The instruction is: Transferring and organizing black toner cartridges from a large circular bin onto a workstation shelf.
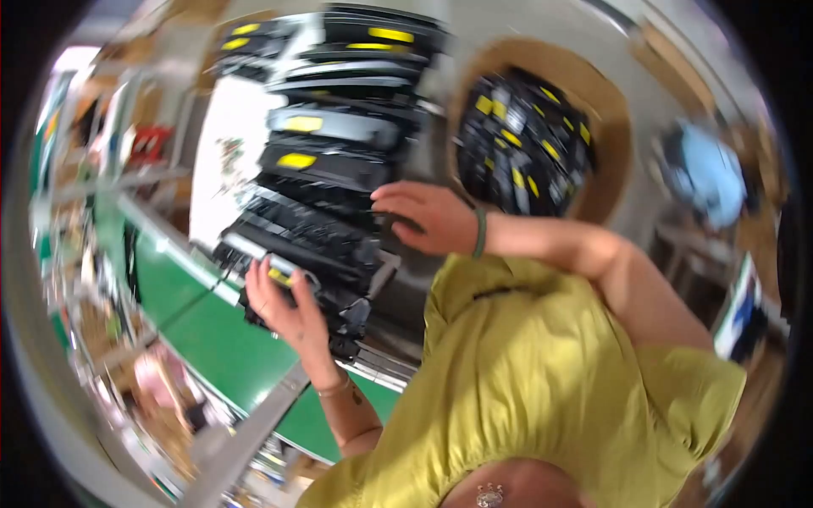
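Head view: we see the green bench top (220, 339) running below and to the left of both hands, and above them a tall stack of black cartridges (339, 127) with yellow labels. Right of the stack, beyond the right hand, a round cardboard drum (610, 110) holds more such parts. The lowest black cartridge (313, 245) lies tilted at the bench edge between our hands. The left hand (284, 300) clasps its near end, fingers curled over a yellow label. The right hand (428, 216) rests flat on its far upper side, fingers spread, unclenched
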`<state>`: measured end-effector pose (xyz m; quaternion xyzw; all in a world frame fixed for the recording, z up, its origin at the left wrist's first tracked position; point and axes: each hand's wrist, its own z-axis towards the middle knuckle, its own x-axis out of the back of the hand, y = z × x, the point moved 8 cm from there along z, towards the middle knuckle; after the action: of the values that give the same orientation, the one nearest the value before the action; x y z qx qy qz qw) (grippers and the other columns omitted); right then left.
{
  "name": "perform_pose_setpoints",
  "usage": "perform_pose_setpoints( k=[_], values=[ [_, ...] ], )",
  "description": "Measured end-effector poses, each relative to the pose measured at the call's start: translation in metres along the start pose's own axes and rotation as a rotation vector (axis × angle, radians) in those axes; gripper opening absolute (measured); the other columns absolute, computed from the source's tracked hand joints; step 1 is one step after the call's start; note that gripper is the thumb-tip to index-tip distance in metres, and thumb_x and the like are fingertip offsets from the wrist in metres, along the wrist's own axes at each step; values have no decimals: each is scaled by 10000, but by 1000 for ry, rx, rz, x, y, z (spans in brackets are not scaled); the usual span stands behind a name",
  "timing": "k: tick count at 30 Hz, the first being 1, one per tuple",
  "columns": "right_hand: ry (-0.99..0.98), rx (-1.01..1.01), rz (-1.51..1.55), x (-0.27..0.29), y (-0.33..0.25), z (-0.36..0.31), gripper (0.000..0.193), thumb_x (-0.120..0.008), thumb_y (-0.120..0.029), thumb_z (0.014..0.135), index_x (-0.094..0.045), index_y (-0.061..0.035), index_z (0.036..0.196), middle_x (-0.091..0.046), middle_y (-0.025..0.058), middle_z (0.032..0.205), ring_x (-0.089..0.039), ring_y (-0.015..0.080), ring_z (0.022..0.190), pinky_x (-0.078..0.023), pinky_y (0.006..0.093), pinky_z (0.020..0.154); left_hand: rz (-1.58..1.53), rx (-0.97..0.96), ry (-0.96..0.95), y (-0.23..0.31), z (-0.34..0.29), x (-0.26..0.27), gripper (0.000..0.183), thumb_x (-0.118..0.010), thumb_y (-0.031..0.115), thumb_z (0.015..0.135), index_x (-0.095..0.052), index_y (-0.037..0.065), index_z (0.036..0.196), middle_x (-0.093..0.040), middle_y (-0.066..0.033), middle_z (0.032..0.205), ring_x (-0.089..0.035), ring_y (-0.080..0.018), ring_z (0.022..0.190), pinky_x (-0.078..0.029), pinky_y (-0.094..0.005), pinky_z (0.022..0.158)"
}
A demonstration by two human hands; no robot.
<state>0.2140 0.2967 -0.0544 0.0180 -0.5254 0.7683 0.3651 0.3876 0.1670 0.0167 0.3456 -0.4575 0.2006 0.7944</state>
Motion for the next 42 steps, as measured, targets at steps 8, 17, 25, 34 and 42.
perform_pose_setpoints(
  k=[8,17,25,34,42],
  values=[
    [120,-989,-336,136,168,-246,265,-557,-167,710,-571,-65,955,-617,110,894,-587,294,845,-478,376,736,-683,-459,-679,215,-28,-91,361,-641,61,719,-540,1,1060,-555,-163,1074,-525,-311,993,-413,-361,865],
    [-105,-1165,-73,107,278,-335,246,-546,-155,714,-569,-50,935,-627,141,850,-594,314,826,-478,394,759,-613,-57,-1242,209,-104,-375,461,-631,218,782,-491,15,1171,-519,-138,1175,-487,-268,1079,-377,-328,922],
    [69,-802,-483,105,521,-324,500,-561,-97,710,-427,-33,1188,-508,168,1072,-488,340,1005,-424,388,850,-342,604,-996,50,-169,-701,368,-636,226,780,-570,2,1064,-623,-80,959,-586,-188,879,-463,-290,794],
    [189,-758,-570,97,622,-328,545,-723,-263,625,-481,-56,1066,-530,134,996,-538,293,928,-439,383,810,-399,1037,-1492,133,-347,-771,555,-703,384,718,-532,4,1086,-595,-68,956,-570,-158,811,-484,-288,724],
    [349,-1373,63,131,566,-506,479,-684,-194,601,-424,-15,961,-579,184,833,-580,344,818,-468,386,731,-155,885,-1349,173,-398,-788,726,-696,421,679,-456,-55,1172,-558,-228,1099,-517,-335,1067,-398,-362,904]
  ],
)
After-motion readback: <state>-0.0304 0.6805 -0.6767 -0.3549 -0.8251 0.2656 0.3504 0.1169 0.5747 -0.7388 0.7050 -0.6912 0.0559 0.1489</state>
